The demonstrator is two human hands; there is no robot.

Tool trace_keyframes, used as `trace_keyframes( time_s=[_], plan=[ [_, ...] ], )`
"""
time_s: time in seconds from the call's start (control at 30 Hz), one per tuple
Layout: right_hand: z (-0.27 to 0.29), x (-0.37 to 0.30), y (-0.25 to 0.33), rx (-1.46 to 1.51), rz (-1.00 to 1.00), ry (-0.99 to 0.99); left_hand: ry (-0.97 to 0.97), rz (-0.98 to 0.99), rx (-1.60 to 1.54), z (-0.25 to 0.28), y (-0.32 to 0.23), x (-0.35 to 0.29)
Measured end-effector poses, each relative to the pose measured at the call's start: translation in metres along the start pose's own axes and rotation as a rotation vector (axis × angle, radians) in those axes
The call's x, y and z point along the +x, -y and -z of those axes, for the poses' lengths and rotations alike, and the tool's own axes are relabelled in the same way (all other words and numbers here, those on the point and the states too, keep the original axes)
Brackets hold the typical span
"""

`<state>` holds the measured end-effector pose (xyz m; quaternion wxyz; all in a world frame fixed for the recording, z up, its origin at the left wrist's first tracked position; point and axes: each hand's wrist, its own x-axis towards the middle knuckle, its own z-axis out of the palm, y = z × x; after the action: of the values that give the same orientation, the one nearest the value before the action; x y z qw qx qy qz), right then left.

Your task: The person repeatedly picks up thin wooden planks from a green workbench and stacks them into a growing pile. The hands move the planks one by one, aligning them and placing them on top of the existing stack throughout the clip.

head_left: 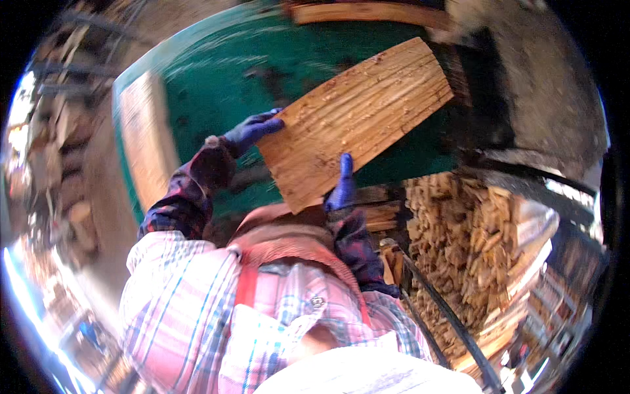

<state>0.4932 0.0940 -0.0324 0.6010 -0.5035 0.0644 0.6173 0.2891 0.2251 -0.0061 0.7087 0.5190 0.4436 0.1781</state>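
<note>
A wide, rough split wooden board [364,108] is tilted in front of me, its near end close to my waist and its far end up to the right. My left hand [252,129], in a blue glove, grips the board's left near corner. On the board's near right edge is my right hand [341,184], also gloved in blue, with the thumb up over the face and the other fingers hidden beneath. Under the board lies a green work surface [216,72] with dark worn patches.
A pale wooden plank [147,138] lies along the green surface's left side. Another wood piece [367,13] rests at the far edge. To the right, a dark metal bar [535,187] stands near a large heap of split wood pieces [459,243]. Logs [79,223] are stacked at the left.
</note>
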Motion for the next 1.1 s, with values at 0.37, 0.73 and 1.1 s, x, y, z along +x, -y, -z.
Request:
trace_keyframes(
  time_s=[0.37, 0.73, 1.1],
  plan=[
    [-0.015, -0.020, -0.040, -0.446, -0.311, 0.567, -0.485, -0.129, -0.408, -0.050, 0.113, -0.198],
    [-0.096, 0.099, -0.048, -1.077, 0.426, 0.527, -0.559, 0.077, 0.009, -0.031, 0.128, -0.184],
    [-0.190, 0.131, -0.086, -1.155, 0.602, 0.354, -1.444, -0.618, 0.453, 0.248, 0.226, -0.310]
  ],
)
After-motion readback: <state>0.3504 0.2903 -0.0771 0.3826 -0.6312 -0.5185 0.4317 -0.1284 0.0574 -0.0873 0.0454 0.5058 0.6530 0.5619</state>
